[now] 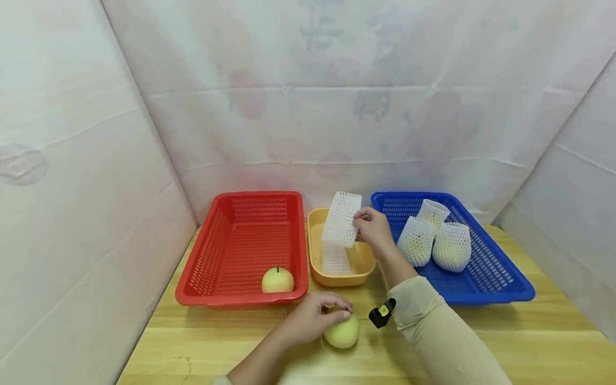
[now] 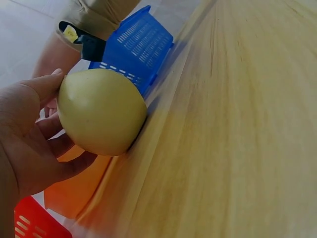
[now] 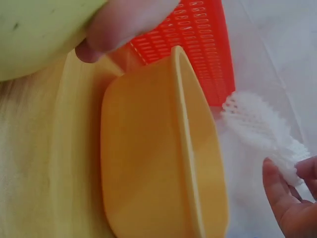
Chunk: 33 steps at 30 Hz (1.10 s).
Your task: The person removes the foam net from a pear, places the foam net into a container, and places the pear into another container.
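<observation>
On the table in front, my left hand [image 1: 313,319] holds a pale yellow-green pear [image 1: 343,332] by its upper part. In the left wrist view, the thumb and fingers curve round that pear [image 2: 101,111], which sits at the table surface. Between thumb and fingertips, my right hand [image 1: 376,231] pinches a white foam net sleeve [image 1: 343,216] by its side, raised over the yellow basin [image 1: 348,279]. The sleeve [image 3: 257,124] hangs clear of the basin in the right wrist view. Another foam net [image 1: 335,260] lies inside the basin, partly covered by the raised one.
To the left stands a red basket [image 1: 240,251] with one bare pear [image 1: 277,279] at its near side. At right is a blue basket [image 1: 505,294] holding three net-covered pears, one of them a netted pear [image 1: 452,248] nearest the right. Cloth walls [image 1: 337,123] enclose the table.
</observation>
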Available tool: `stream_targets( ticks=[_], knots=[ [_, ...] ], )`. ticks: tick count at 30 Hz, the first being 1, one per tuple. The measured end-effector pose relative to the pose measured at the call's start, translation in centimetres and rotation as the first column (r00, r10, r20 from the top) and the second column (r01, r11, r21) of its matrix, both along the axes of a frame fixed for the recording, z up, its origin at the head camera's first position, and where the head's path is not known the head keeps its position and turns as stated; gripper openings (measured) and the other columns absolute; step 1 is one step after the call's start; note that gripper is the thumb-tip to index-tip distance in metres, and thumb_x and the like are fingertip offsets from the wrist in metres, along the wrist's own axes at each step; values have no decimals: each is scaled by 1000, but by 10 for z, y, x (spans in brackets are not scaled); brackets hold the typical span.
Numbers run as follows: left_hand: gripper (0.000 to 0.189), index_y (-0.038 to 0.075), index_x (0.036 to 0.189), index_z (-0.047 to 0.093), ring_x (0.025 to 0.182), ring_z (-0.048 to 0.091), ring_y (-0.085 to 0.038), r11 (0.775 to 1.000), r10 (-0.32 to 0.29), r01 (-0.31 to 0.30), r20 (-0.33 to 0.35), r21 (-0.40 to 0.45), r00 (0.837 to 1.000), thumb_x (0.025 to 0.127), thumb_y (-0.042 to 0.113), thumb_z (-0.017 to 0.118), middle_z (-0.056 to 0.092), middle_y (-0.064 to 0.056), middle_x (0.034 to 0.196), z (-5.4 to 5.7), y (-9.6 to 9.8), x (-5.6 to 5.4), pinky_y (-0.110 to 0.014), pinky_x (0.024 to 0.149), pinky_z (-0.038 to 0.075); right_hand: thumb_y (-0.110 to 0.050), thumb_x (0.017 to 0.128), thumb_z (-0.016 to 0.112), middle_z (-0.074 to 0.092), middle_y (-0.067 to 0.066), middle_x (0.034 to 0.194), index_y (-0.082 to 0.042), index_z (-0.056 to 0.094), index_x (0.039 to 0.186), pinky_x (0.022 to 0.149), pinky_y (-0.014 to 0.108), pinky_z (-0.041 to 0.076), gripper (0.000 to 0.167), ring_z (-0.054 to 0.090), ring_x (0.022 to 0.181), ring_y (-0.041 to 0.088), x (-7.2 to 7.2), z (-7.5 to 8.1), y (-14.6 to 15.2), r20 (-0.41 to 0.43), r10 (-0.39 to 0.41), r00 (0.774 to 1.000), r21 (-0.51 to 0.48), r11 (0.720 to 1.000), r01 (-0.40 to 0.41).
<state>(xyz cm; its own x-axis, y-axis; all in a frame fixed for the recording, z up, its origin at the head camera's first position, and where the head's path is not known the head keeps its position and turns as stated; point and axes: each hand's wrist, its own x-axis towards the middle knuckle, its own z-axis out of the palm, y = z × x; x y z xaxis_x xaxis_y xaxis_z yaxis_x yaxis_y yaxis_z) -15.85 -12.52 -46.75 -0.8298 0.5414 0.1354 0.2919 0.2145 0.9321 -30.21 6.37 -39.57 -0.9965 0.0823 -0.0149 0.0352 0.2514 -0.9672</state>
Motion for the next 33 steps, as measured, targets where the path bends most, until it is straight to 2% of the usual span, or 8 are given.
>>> stream_targets(
  ticks=[5, 11, 13, 15, 17, 21, 30, 33],
  knots=[
    [19, 18, 103, 76, 105, 62, -2, 1000, 14, -14, 20, -4, 1000, 93, 31, 67, 72, 7, 112, 0, -2, 0, -24, 83, 48, -16, 96, 61, 64, 11, 107, -4, 64, 120, 69, 33, 60, 27, 66, 78, 22, -5, -5, -2, 110, 13, 994, 7, 1000, -14],
    [20, 16, 104, 75, 104, 62, -2, 1000, 10, -10, 17, 9, 1000, 93, 31, 67, 72, 5, 112, -1, 0, 1, -25, 82, 48, -10, 94, 58, 63, 12, 104, -4, 62, 122, 66, 30, 59, 29, 60, 72, 15, -9, -10, -3, 134, -6, 991, 41, 999, 0],
    [21, 16, 104, 75, 104, 62, -2, 1000, 5, -6, 17, 13, 1000, 93, 31, 67, 72, 2, 113, -1, 0, 2, -25, 83, 47, -8, 93, 55, 63, 13, 108, -4, 63, 120, 64, 30, 57, 28, 56, 67, 14, -10, -8, -3, 115, -3, 993, 95, 995, -8],
    [21, 16, 105, 75, 104, 62, -3, 1000, 3, -3, 14, 16, 1000, 93, 32, 67, 72, 1, 114, -1, 1, 2, -25, 84, 48, -9, 93, 51, 63, 14, 113, -5, 65, 117, 63, 32, 54, 28, 53, 67, 17, -10, -3, -1, 82, 9, 997, 203, 979, -25],
    [21, 16, 105, 75, 105, 62, -3, 1000, 5, -5, 8, 18, 1000, 93, 31, 67, 72, 0, 114, -1, 1, 2, -25, 84, 48, -12, 93, 49, 64, 15, 117, -6, 67, 114, 65, 33, 51, 29, 54, 74, 20, -10, 2, 2, 43, 37, 998, 350, 936, -50],
    [20, 16, 104, 75, 106, 62, -2, 1000, 12, -12, 3, 16, 1000, 93, 30, 67, 72, 2, 114, -1, 0, 1, -25, 84, 48, -15, 94, 48, 66, 17, 119, -5, 69, 114, 78, 37, 53, 31, 58, 94, 27, -9, 9, 6, 21, 112, 994, 575, 812, -103],
    [21, 17, 104, 75, 106, 62, -3, 1000, 0, -1, 7, 16, 1000, 93, 33, 67, 72, 2, 114, 1, -1, 1, -26, 83, 48, -14, 88, 57, 70, 18, 113, 0, 69, 113, 88, 49, 55, 31, 66, 102, 35, -2, 11, -4, -22, 195, 981, 791, 603, -102],
    [22, 16, 104, 75, 106, 62, -3, 1000, -3, 3, 10, 12, 1000, 93, 33, 67, 72, 3, 113, 1, 0, 1, -25, 84, 48, -15, 87, 59, 71, 17, 109, -1, 71, 107, 84, 47, 56, 28, 67, 95, 33, -2, 8, -10, -8, 210, 978, 836, 537, -109]
  ],
)
